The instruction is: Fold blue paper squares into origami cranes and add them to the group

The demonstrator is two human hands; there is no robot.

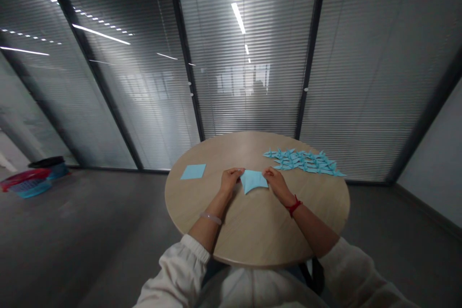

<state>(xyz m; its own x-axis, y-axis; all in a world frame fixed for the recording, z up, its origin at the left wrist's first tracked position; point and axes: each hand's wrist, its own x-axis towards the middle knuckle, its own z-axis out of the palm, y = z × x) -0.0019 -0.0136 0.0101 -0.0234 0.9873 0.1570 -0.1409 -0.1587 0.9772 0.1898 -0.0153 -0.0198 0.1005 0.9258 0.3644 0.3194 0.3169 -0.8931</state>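
Note:
Between my two hands is a sheet of light blue origami paper (253,181), its lower edge bowed and its corners pointed. My left hand (231,179) pinches the sheet near its upper left corner. At the upper right corner, the fingers of my right hand (277,183) are closed on the same sheet. Off to the left lies a flat light blue paper stack or sheet (193,172); how many layers it has I cannot tell. Several folded blue paper cranes (303,160) sit in rows to the right, beyond my right hand.
A round wooden table (267,231) is in front of me. Behind it stands a glass partition with blinds (249,106). On the floor at far left are a blue basket with a red rim or cover (31,187) and a dark-topped bin (54,166).

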